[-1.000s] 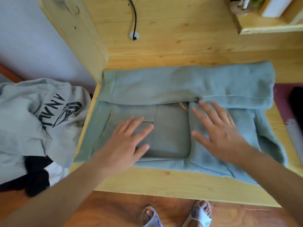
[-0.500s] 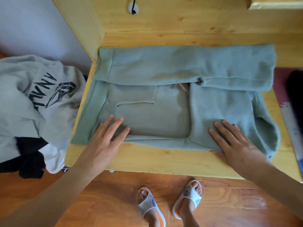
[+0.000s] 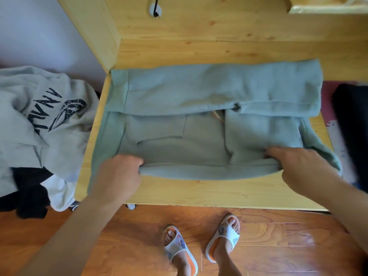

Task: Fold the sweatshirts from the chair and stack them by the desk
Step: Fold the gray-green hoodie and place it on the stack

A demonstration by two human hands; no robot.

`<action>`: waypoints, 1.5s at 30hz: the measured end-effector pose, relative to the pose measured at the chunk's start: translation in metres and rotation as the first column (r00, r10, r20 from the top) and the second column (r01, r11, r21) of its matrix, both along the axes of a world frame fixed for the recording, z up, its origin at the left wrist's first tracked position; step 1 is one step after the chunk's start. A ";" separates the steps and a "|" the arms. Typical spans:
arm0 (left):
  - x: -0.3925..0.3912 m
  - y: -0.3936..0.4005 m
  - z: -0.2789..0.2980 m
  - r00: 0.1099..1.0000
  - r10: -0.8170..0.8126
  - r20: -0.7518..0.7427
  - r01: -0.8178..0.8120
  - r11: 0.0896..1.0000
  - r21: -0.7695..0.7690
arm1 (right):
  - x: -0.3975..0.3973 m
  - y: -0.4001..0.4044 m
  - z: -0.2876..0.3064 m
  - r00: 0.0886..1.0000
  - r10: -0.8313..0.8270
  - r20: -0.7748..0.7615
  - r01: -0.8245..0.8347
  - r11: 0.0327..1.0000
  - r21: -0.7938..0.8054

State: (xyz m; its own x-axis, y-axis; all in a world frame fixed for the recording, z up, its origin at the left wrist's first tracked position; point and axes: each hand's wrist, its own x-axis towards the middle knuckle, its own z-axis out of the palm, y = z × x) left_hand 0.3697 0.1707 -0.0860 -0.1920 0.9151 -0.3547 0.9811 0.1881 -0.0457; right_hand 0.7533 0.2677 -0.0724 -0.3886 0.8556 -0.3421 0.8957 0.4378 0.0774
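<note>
folding the green sweatshirt (image 3: 215, 124), which is lying flat on the wooden table (image 3: 199, 192) with its far part already turned over, looks like the step in hand. the left hand (image 3: 117, 176) and right hand (image 3: 304, 168) are each gripping the sweatshirt's near edge, fingers curled around the rolled cloth. next, that edge probably needs lifting evenly and laying toward the sweatshirt's far fold. a grey printed sweatshirt (image 3: 45, 120) is waiting left of the green one.
</note>
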 end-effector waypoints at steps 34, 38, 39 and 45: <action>0.140 0.125 -0.068 0.955 -0.270 0.127 0.236 0.944 0.231 | -0.020 0.069 0.019 0.993 -0.096 -0.075 0.121 0.856 0.502; 0.142 0.124 -0.068 0.955 -0.273 0.120 0.233 0.935 0.268 | -0.047 0.026 0.003 0.964 0.091 -0.251 -0.005 0.946 0.324; 0.142 0.124 -0.068 0.956 -0.269 0.115 0.229 0.933 0.278 | -0.037 0.041 -0.008 0.972 -0.032 -0.231 0.089 0.966 0.242; 0.142 0.126 -0.060 0.952 -0.251 0.173 0.214 0.954 0.209 | 0.039 0.116 -0.047 0.676 -0.668 -0.311 0.629 0.743 -0.227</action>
